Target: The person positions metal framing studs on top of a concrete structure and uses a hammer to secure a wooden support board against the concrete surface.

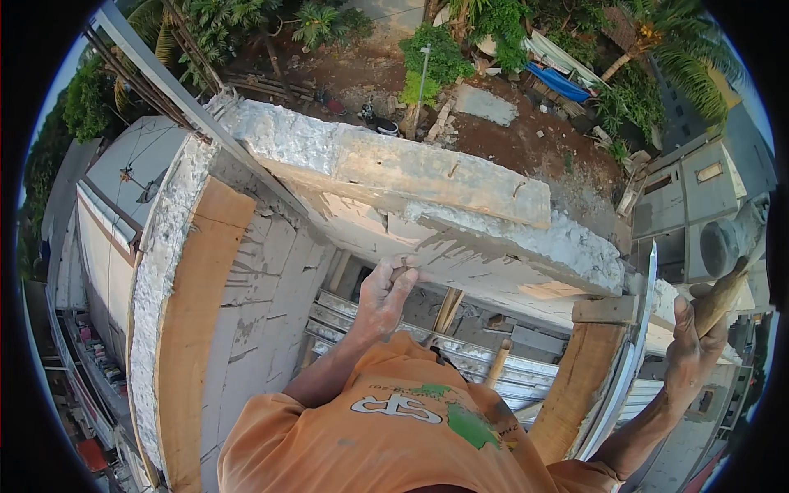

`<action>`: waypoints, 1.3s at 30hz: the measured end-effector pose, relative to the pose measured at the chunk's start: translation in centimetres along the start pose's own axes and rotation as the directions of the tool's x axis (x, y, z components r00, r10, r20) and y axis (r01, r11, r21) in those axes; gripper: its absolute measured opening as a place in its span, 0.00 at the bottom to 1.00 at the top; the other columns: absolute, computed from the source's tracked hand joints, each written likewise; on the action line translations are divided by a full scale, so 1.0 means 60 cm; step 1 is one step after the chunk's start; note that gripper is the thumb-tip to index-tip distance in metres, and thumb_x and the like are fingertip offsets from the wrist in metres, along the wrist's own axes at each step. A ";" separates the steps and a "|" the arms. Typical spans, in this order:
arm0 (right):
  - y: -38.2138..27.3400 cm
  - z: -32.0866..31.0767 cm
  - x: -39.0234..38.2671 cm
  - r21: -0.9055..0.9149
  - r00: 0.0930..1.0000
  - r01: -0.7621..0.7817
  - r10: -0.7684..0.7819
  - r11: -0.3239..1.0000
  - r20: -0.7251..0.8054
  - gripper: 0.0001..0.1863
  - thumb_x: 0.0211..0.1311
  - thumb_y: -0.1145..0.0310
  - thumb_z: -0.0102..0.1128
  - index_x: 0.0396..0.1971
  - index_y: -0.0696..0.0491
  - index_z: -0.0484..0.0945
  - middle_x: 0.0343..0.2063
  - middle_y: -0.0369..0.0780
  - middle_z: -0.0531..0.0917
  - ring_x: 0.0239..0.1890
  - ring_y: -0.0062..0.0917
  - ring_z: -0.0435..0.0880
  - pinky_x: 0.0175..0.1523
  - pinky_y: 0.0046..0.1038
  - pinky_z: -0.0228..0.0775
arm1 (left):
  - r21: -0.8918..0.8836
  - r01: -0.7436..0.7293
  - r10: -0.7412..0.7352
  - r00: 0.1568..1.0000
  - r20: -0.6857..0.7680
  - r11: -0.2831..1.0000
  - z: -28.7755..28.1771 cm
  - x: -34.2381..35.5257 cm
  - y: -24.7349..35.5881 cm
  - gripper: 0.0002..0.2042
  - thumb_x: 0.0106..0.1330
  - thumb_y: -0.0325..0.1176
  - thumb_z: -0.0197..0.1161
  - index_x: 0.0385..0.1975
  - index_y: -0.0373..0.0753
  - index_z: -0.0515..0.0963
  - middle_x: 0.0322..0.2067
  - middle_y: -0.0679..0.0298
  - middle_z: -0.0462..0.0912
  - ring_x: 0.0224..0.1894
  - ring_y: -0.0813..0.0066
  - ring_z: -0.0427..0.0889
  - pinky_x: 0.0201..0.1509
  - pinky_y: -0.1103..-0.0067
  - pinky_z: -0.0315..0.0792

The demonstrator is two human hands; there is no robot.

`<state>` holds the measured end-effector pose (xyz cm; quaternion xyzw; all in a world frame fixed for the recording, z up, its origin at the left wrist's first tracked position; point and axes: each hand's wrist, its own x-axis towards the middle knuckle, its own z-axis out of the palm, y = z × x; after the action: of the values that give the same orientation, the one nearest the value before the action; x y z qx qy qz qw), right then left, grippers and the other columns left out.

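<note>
My right hand is raised at the far right, wrapped round the wooden handle of a hammer. The hammer's round grey face shows above the hand, close to the camera. Ahead of my chest, my left hand is closed, its fingertips against or just in front of the inner wall face. Whether something small sits in those fingers I cannot make out. Beyond it, a plank caked with cement lies along the outer side of the wall top, with bent nails sticking up from it.
Rough concrete caps the left wall beside a wooden board. Another board and a metal strip stand at right. A metal bar slants across the upper left. Metal channels lie below; the ground is far down beyond the wall.
</note>
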<state>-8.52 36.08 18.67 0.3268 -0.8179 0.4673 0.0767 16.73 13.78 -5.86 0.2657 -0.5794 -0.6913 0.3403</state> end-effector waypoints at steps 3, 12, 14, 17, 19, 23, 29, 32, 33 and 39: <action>0.023 -0.036 -0.048 0.307 0.980 -0.088 0.138 0.948 -0.144 0.24 0.53 0.65 0.74 0.46 0.62 0.75 0.23 0.34 0.76 0.21 0.16 0.72 0.29 0.17 0.61 | -0.189 0.101 -0.085 0.992 0.092 0.977 0.018 -0.003 -0.046 0.15 0.74 0.29 0.53 0.56 0.30 0.66 0.39 0.51 0.86 0.45 0.70 0.84 0.55 0.74 0.75; 0.100 -0.142 -0.161 0.680 0.782 -0.326 0.591 0.657 -0.196 0.11 0.62 0.72 0.63 0.39 0.63 0.73 0.19 0.34 0.71 0.13 0.17 0.72 0.16 0.22 0.69 | -0.287 0.393 -0.228 0.852 0.472 0.874 0.120 0.039 -0.043 0.19 0.69 0.30 0.57 0.57 0.31 0.67 0.38 0.49 0.85 0.42 0.60 0.87 0.51 0.68 0.80; 0.117 -0.155 -0.204 0.656 0.719 -0.320 0.626 0.684 -0.302 0.12 0.60 0.72 0.63 0.37 0.63 0.73 0.19 0.35 0.72 0.13 0.18 0.72 0.16 0.21 0.67 | -0.356 0.569 -0.306 0.759 0.575 0.741 0.133 0.036 -0.045 0.14 0.69 0.30 0.56 0.52 0.33 0.71 0.36 0.50 0.85 0.41 0.60 0.87 0.49 0.67 0.82; 0.124 -0.190 -0.262 0.400 0.663 -0.497 0.635 0.770 -0.398 0.14 0.54 0.70 0.65 0.36 0.64 0.74 0.18 0.37 0.74 0.13 0.18 0.72 0.17 0.19 0.61 | -0.352 0.724 -0.426 0.654 0.625 0.594 0.169 0.034 -0.058 0.11 0.69 0.32 0.56 0.47 0.35 0.74 0.32 0.54 0.85 0.33 0.64 0.86 0.40 0.70 0.82; 0.111 -0.198 -0.295 0.388 0.609 -0.552 0.675 0.738 -0.417 0.15 0.54 0.70 0.65 0.36 0.64 0.74 0.17 0.37 0.74 0.13 0.17 0.72 0.17 0.19 0.61 | -0.296 0.780 -0.490 0.590 0.642 0.551 0.196 0.036 -0.062 0.11 0.70 0.34 0.57 0.46 0.35 0.75 0.28 0.58 0.83 0.28 0.67 0.83 0.34 0.74 0.78; 0.094 -0.206 -0.381 0.357 0.482 -0.635 0.712 0.685 -0.510 0.16 0.55 0.70 0.66 0.38 0.64 0.75 0.17 0.34 0.74 0.14 0.16 0.70 0.18 0.20 0.60 | -0.048 0.756 -0.581 0.541 0.608 0.653 0.283 0.047 -0.018 0.13 0.71 0.40 0.57 0.46 0.38 0.76 0.18 0.73 0.67 0.17 0.82 0.65 0.21 0.82 0.61; 0.096 -0.140 -0.434 0.412 0.573 -0.575 0.707 0.707 -0.414 0.19 0.60 0.65 0.67 0.42 0.64 0.74 0.24 0.38 0.78 0.26 0.19 0.75 0.32 0.27 0.70 | -0.079 0.344 -0.194 0.689 0.698 0.936 0.439 0.135 0.057 0.24 0.76 0.41 0.52 0.66 0.36 0.65 0.18 0.79 0.57 0.16 0.91 0.54 0.18 0.87 0.53; 0.105 -0.109 -0.485 0.262 0.580 -0.550 0.588 0.793 -0.564 0.22 0.59 0.63 0.68 0.46 0.64 0.74 0.28 0.45 0.82 0.31 0.30 0.81 0.39 0.34 0.73 | -0.132 0.173 0.004 0.593 0.805 0.976 0.560 0.134 0.080 0.24 0.76 0.41 0.52 0.66 0.35 0.65 0.18 0.78 0.56 0.17 0.91 0.53 0.19 0.87 0.51; 0.113 -0.101 -0.508 0.218 0.573 -0.580 0.583 0.785 -0.576 0.23 0.59 0.64 0.69 0.48 0.63 0.75 0.29 0.43 0.83 0.31 0.27 0.80 0.39 0.31 0.73 | -0.162 0.082 0.093 0.539 0.837 0.983 0.591 0.124 0.084 0.23 0.76 0.41 0.52 0.65 0.34 0.67 0.19 0.78 0.55 0.18 0.91 0.52 0.20 0.87 0.51; 0.109 -0.101 -0.560 0.248 0.485 -0.629 0.621 0.737 -0.616 0.21 0.59 0.66 0.70 0.47 0.61 0.77 0.29 0.42 0.84 0.32 0.20 0.80 0.38 0.28 0.73 | 0.023 -0.467 0.122 0.277 0.953 0.884 0.708 0.078 0.065 0.20 0.73 0.42 0.57 0.57 0.36 0.77 0.27 0.73 0.71 0.24 0.90 0.61 0.25 0.88 0.55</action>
<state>12.47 58.88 2.85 -0.1814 -0.7985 0.5421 0.1887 -17.96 36.09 6.06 -0.2436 -0.8033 -0.5429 0.0260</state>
